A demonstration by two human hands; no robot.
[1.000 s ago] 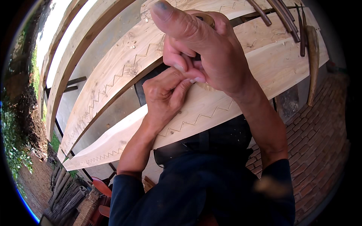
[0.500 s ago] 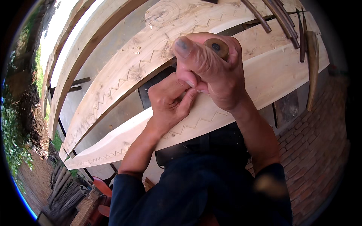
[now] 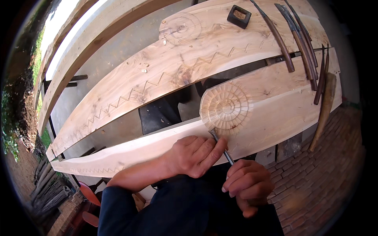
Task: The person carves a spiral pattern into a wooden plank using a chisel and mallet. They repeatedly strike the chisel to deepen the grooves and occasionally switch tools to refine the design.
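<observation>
A carving chisel (image 3: 229, 158) slants across the near wooden board (image 3: 275, 114), its metal tip at the lower edge of a round carved rosette (image 3: 227, 105). My right hand (image 3: 250, 181) is wrapped around its handle, which the fingers hide. Curled low on the blade near the tip, my left hand (image 3: 197, 154) grips it with the front fingers, its heel over the board's near edge. Rings and radial cuts form the rosette. A zigzag line (image 3: 147, 84) runs along the far board (image 3: 130, 74), which also bears a ringed circle (image 3: 180, 28).
Several long-handled carving tools (image 3: 301, 47) lie across the boards at the right, beside a curved wooden piece (image 3: 325, 112). A small black square box (image 3: 239, 16) sits on the far board. Curved timbers (image 3: 84, 51) rise at the left; brick paving (image 3: 311, 173) lies at the right.
Both hands have come down toward me, uncovering the rosette. The chisel, held upright with its handle end toward my view, now lies at a slant with the handle toward me.
</observation>
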